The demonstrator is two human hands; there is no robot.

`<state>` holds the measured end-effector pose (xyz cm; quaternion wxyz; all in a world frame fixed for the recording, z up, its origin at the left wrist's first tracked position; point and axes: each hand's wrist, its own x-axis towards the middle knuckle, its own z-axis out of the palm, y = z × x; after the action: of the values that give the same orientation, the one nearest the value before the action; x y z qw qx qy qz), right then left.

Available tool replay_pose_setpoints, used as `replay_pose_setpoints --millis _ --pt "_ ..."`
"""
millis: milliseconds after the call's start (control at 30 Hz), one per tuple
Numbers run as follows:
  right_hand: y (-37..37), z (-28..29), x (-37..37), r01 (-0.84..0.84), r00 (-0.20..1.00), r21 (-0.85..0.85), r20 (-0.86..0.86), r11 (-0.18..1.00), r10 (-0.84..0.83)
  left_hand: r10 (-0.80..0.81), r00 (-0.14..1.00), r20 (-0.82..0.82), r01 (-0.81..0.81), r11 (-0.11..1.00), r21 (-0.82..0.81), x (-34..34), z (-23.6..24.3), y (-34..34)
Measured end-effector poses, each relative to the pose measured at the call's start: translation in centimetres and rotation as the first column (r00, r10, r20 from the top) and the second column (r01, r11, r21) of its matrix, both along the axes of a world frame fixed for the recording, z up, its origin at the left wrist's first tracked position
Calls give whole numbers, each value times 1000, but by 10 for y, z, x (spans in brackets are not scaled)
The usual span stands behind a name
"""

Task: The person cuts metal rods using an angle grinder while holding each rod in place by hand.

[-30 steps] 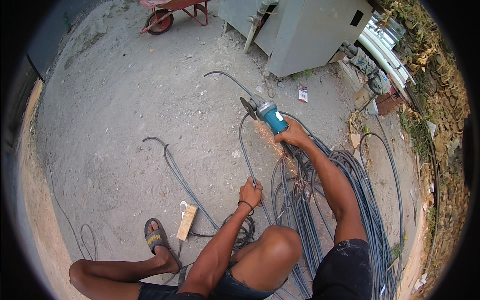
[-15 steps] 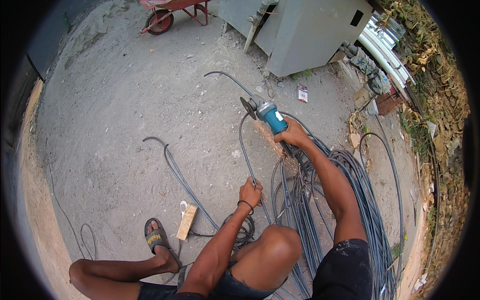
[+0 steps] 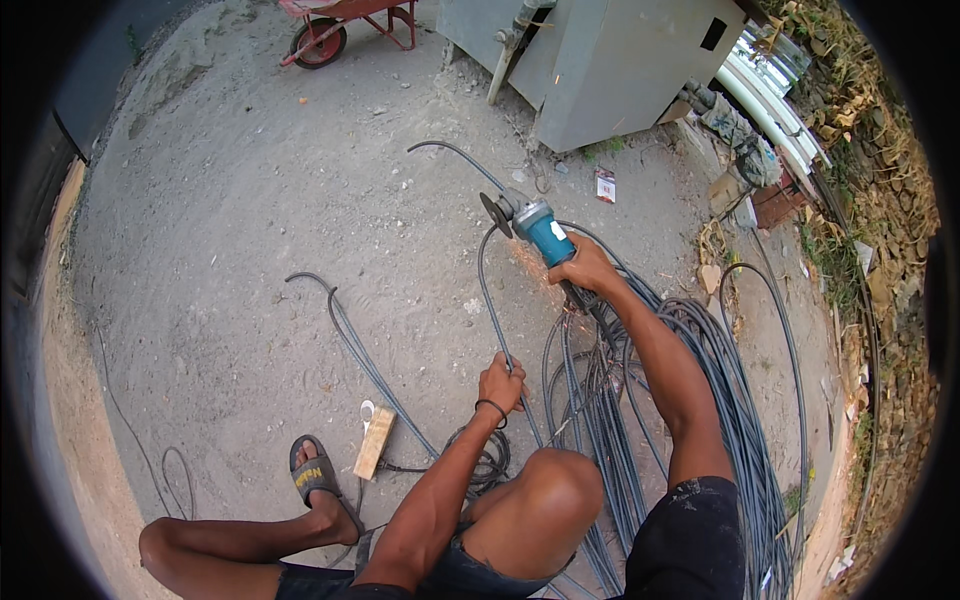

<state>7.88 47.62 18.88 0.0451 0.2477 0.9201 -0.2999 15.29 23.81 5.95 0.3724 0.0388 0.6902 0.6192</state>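
Note:
My right hand (image 3: 585, 266) is wrapped round the body of a teal angle grinder (image 3: 546, 234). Its dark cutting disc (image 3: 496, 215) meets a bent steel rebar rod (image 3: 484, 275), and orange sparks spray back from there toward my right hand. Lower down, my left hand (image 3: 501, 382) is closed round the same rod. Beside my right forearm lies a large bundle of rebar (image 3: 690, 400), bent into long loops. Where the disc touches the rod, the exact depth of the cut cannot be made out.
A wooden block (image 3: 374, 443) with a cord lies by my sandalled foot (image 3: 320, 485). Two more rod ends (image 3: 345, 325) reach across the dusty ground. Farther off stand a grey metal cabinet (image 3: 610, 75) and a red wheelbarrow (image 3: 345, 25). Dry leaves (image 3: 890, 200) border the right side.
The spark spray has shifted slightly, and a few sparks now show up against the grey cabinet. Both hands and the grinder stay practically in place.

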Motion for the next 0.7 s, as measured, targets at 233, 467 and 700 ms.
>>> replay_pose_setpoints --millis 233,467,700 --pt "-4 2 1 4 1000 -4 -8 1000 -4 2 1000 7 -2 1000 -1 0 -2 -1" --pt "-1 0 -1 -18 1000 3 -19 1000 18 3 1000 7 -3 1000 1 -2 2 0" --pt "0 -9 7 -15 994 -62 -112 998 8 -10 1000 20 10 1000 5 -2 -5 3"
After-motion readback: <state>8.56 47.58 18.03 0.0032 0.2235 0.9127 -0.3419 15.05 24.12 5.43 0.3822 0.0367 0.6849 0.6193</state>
